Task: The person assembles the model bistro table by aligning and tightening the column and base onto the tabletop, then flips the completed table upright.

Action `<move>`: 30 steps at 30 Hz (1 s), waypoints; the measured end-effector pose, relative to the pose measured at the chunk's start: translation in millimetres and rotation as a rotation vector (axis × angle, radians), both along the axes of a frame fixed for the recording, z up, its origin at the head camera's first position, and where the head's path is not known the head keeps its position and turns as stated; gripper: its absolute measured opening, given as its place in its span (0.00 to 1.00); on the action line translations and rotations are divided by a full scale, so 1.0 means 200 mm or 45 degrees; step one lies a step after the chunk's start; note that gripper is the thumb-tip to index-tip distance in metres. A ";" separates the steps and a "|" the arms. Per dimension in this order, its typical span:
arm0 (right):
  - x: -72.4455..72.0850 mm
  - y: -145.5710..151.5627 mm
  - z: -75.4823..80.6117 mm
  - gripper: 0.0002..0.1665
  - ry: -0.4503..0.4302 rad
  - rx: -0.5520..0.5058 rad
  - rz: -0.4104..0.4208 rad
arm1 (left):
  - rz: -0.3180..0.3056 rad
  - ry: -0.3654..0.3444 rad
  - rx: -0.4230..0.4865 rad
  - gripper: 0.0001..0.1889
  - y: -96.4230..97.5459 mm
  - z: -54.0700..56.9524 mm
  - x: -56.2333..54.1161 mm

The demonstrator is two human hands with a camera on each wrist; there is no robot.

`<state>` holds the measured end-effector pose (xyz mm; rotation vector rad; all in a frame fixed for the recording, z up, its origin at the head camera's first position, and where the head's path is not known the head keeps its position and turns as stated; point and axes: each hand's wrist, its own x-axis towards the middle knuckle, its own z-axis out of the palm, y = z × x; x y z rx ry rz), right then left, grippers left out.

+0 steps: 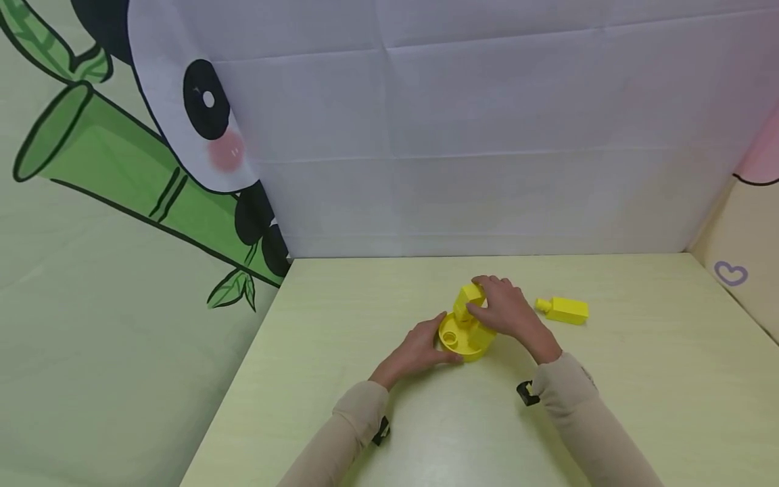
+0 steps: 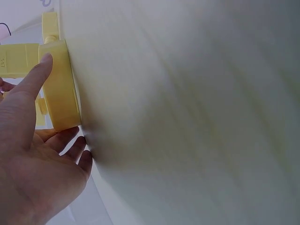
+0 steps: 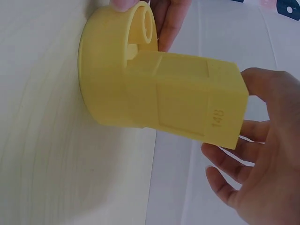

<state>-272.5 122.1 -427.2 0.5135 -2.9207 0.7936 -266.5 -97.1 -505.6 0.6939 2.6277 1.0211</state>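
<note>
A round yellow base [image 1: 470, 354] with a raised rim stands on the table. My left hand [image 1: 418, 347] holds it from the left, thumb near and fingers behind; the left wrist view shows the thumb across its side wall [image 2: 63, 93]. One yellow block [image 3: 187, 98], marked 14B, stands upright in the base at the right. My right hand [image 1: 510, 310] grips another yellow block [image 1: 467, 299] above the back of the base, between thumb and fingers. Whether its lower end is seated is hidden. A round socket [image 1: 449, 339] shows on the base's left side.
A third yellow block [image 1: 567, 310] with a round peg lies on its side, right of my right hand. The pale tabletop [image 1: 365, 297] ends at a white cloth backdrop [image 1: 487, 169]. A printed panda and bamboo cover the left side.
</note>
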 end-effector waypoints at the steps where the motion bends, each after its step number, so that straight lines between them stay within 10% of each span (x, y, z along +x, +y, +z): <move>1: 0.00 0.00 0.00 0.32 0.003 -0.007 -0.002 | 0.001 -0.001 0.001 0.53 0.00 0.00 0.00; 30: 0.06 -0.02 -0.01 0.30 0.110 0.184 -0.159 | 0.023 -0.009 -0.014 0.53 0.01 0.00 0.00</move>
